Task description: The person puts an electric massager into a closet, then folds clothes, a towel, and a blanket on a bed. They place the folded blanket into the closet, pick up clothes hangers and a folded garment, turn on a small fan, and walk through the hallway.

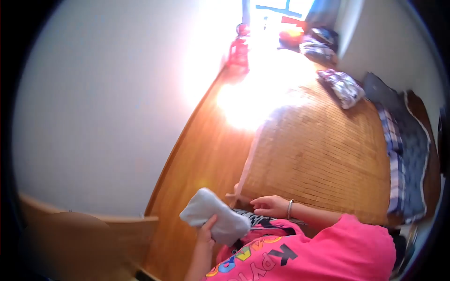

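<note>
My left hand (206, 229) is closed on a folded pale blue-grey cloth (213, 213), thumb across its face, in front of my pink shirt at the bottom of the head view. The cloth hides most of the fingers. My right hand (271, 206), with a bracelet (290, 208) on the wrist, is held out near the front edge of the bed mat (323, 154). Its fingers are loosely stretched to the left and hold nothing that I can see. A pale strap (231, 195) shows by the mat's near corner, just left of these fingers.
On the mat lies a patterned bundle of fabric (344, 89). Plaid and grey bedding (408, 150) lines the right side. Wooden floor (187, 173) runs between bed and wall. Wooden furniture (89, 239) stands lower left. A red object (239, 54) stands near the bright window.
</note>
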`<state>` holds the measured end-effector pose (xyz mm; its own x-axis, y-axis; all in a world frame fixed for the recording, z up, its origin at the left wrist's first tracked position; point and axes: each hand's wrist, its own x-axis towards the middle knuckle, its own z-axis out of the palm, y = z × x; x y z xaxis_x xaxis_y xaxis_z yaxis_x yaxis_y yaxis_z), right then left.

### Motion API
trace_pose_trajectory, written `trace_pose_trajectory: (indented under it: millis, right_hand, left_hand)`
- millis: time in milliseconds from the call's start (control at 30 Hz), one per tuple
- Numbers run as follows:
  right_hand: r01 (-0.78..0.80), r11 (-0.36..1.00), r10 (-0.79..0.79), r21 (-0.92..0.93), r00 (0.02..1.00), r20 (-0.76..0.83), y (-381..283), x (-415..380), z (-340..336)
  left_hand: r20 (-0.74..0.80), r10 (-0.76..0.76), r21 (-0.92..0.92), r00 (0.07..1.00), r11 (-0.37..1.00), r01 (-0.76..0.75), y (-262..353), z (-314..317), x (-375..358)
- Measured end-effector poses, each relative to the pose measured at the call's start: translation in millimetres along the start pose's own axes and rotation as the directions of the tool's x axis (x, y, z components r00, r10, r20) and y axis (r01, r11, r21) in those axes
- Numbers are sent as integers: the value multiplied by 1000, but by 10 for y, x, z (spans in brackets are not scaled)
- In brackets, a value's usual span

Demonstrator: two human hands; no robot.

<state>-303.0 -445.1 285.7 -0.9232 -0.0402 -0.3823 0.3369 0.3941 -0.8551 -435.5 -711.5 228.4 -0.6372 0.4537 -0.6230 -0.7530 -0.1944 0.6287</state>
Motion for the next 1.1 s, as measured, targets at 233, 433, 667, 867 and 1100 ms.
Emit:
trace_pose_trajectory:
  millis: [233,433,667,867,1100]
  right_hand:
    - [357,537,-209,764,934,-290,-676,616,-1128]
    - [654,-111,-945,748,164,-284,-2740,1138,-2203]
    - [486,-118,-992,866,-88,-86,-3222,1850,-3039]
    - [522,44,-998,852,65,12,-3125,2854,-3958]
    - [817,333,-918,470,167,360,-2382,3098,-6144]
  left_hand:
    - [22,-43,105,999,994,41,1340,514,1008]
    - [109,97,304,989,944,-125,2489,1456,1803]
    - [265,76,360,961,917,-172,3287,2442,3040]
    - [376,-175,385,910,923,18,3523,3270,4142]
    - [494,-120,450,861,883,-135,4003,4755,5911]
